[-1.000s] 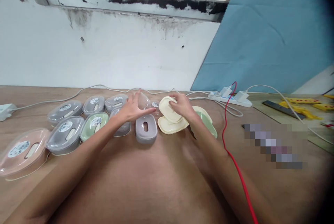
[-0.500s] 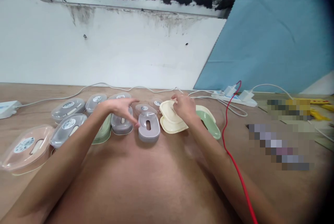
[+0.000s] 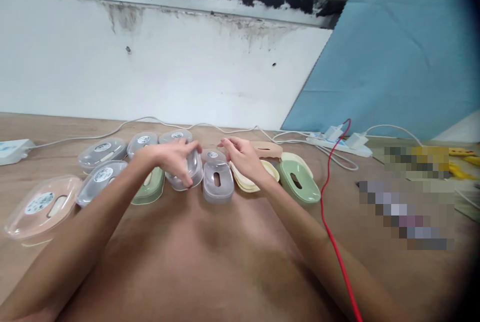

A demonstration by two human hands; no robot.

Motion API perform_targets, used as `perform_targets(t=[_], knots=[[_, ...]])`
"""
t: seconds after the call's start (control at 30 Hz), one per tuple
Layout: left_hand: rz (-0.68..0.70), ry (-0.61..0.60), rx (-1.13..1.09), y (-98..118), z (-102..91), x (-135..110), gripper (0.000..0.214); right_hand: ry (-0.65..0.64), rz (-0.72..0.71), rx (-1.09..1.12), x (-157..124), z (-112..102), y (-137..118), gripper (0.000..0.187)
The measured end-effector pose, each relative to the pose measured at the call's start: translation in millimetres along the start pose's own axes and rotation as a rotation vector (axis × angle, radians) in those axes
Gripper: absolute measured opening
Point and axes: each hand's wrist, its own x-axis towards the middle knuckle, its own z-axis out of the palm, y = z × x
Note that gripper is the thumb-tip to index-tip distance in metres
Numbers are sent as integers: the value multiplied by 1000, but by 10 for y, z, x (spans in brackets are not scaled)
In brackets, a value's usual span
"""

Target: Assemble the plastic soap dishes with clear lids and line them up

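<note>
My left hand (image 3: 174, 159) is closed over an oval grey box with a clear lid (image 3: 194, 172), its thumb at the front edge and its fingers across the far side. My right hand (image 3: 244, 157) hovers over a stack of cream oval pieces (image 3: 247, 183), fingers stretched to the left, with nothing visible in them. Between the hands stands a grey oval tray with a slot (image 3: 218, 189). Just behind it is a clear lid with a round label (image 3: 211, 155). A green slotted tray (image 3: 305, 186) lies right of the cream stack, and a peach slotted piece (image 3: 268, 150) lies behind.
Several lidded boxes stand at left, including a peach box (image 3: 41, 212), a grey box (image 3: 101, 154) and a green box (image 3: 152, 187). A red cable (image 3: 333, 232) crosses the right side to a power strip (image 3: 352, 146). A white cable (image 3: 150, 118) runs along the wall.
My left thumb has come in against the lidded grey box. My right hand has moved left off the cream pieces, leaving the peach piece and the green tray in fuller view. The view has shifted slightly.
</note>
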Motion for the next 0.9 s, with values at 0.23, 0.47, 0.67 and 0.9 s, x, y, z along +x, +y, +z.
perform_targets(t=[0.23, 0.47, 0.67, 0.9], knots=[[501, 487, -320, 182, -148, -250, 97, -492, 120, 916, -96, 71, -223, 54], [551, 419, -436, 101, -118, -146, 95, -495, 271, 850, 8, -152, -43, 44], [267, 401, -265, 18, -152, -142, 96, -317, 429, 406, 154, -603, 162, 44], [304, 338, -196, 248, 52, 94, 98, 12, 355, -93, 145, -827, 230, 21]])
